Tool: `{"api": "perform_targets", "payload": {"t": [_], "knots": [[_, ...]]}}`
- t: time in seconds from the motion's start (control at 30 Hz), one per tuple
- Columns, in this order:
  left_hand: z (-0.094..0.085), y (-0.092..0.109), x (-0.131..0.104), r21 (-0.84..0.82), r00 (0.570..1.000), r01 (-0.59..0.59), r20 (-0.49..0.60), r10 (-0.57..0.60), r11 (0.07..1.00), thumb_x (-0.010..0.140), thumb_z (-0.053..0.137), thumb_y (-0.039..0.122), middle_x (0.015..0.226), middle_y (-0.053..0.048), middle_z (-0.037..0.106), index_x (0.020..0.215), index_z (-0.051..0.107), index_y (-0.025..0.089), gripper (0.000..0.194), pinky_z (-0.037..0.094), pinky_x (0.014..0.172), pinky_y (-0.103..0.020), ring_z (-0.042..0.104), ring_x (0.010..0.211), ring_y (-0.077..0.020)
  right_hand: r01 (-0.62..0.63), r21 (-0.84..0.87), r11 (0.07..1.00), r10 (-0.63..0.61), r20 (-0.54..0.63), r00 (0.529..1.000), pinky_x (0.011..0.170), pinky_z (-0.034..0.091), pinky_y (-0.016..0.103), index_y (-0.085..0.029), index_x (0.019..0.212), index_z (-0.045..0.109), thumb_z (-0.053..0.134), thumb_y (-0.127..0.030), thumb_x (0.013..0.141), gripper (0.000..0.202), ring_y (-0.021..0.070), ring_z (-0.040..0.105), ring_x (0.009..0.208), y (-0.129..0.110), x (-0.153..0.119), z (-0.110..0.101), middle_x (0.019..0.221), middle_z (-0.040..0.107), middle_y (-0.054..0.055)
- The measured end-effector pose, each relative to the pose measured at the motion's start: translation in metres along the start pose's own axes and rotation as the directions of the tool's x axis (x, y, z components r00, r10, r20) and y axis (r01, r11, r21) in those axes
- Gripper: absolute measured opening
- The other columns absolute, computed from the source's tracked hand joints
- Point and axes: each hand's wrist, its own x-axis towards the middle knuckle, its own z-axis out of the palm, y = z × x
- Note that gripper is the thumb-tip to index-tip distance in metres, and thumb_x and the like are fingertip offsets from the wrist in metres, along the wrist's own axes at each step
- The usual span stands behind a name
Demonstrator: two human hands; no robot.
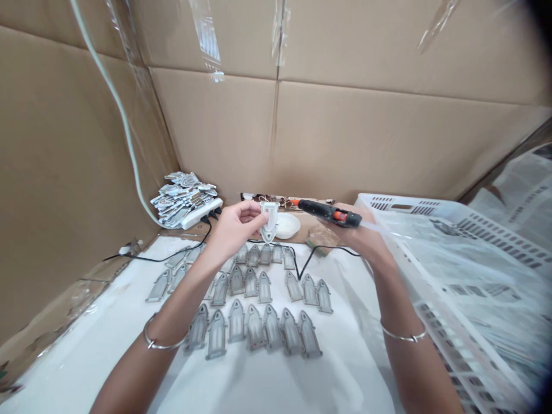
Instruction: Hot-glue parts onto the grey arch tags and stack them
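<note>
Between the thumb and fingers of my left hand [241, 223] is a small grey-white plastic frame [269, 221] with a pointed end facing down. My right hand [356, 233] is wrapped round a black hot glue gun [317, 210], its orange nozzle pointing left toward the frame, a short gap apart. A clear glue stick [390, 230] sticks out of its rear. Rows of similar grey pointed frames [271, 326] lie on the white work surface [336, 351] below my hands.
A pile of similar pieces [183, 198] sits at back left by a white power strip [202, 214]. Behind the held frame is a white bowl [288, 226]. A black cord [299, 270] crosses the surface. White plastic crates [414, 205] with bagged items stand right; cardboard walls [345, 132] enclose the back.
</note>
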Motion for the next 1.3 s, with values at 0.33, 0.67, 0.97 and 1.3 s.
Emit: {"api": "perform_targets", "payload": {"t": [0.33, 0.67, 0.97, 1.3], "knots": [[0.004, 0.002, -0.003, -0.073, 0.999, 0.046, 0.008, -0.046, 0.996, 0.069, 0.083, 0.036, 0.08, -0.005, 0.071, 0.081, 0.063, 0.015, 0.031, 0.06, 0.061, -0.028, 0.067, 0.069, -0.0153, 0.356, 0.076, 0.932, -0.354, -0.036, 0.935, 0.07, 0.043, 0.027, -0.019, 0.084, 0.066, 0.055, -0.02, 0.088, 0.012, 0.0167, 0.062, 0.079, -0.03, -0.01, 0.006, 0.085, 0.07, 0.004], [0.007, 0.001, -0.003, -0.049, 1.0, 0.01, 0.007, -0.009, 0.999, 0.071, 0.08, 0.037, 0.079, -0.005, 0.071, 0.08, 0.062, 0.015, 0.03, 0.061, 0.062, -0.029, 0.067, 0.068, -0.0154, 0.304, -0.025, 0.952, -0.305, -0.04, 0.952, 0.066, 0.041, 0.028, -0.021, 0.076, 0.062, 0.052, -0.024, 0.089, 0.016, 0.0171, 0.059, 0.077, -0.034, -0.011, 0.006, 0.082, 0.068, 0.004], [0.008, 0.0, -0.002, -0.059, 1.0, 0.014, 0.003, -0.014, 0.998, 0.07, 0.08, 0.035, 0.078, -0.005, 0.07, 0.079, 0.061, 0.016, 0.029, 0.06, 0.059, -0.027, 0.067, 0.068, -0.0155, 0.312, -0.148, 0.939, -0.33, -0.114, 0.937, 0.058, 0.036, 0.028, -0.022, 0.065, 0.055, 0.049, -0.024, 0.094, 0.03, 0.0162, 0.052, 0.068, -0.037, -0.011, 0.011, 0.068, 0.062, 0.003], [0.005, -0.01, 0.003, -0.079, 0.999, 0.036, 0.018, -0.034, 0.996, 0.069, 0.082, 0.037, 0.077, -0.002, 0.066, 0.08, 0.061, 0.015, 0.033, 0.061, 0.06, -0.029, 0.063, 0.064, -0.0132, -0.169, -0.486, 0.858, 0.266, 0.138, 0.954, 0.053, 0.031, 0.028, -0.02, 0.075, 0.07, 0.058, -0.043, 0.085, 0.028, 0.0194, 0.061, 0.065, 0.026, -0.001, 0.0, 0.075, 0.071, 0.009]]}}
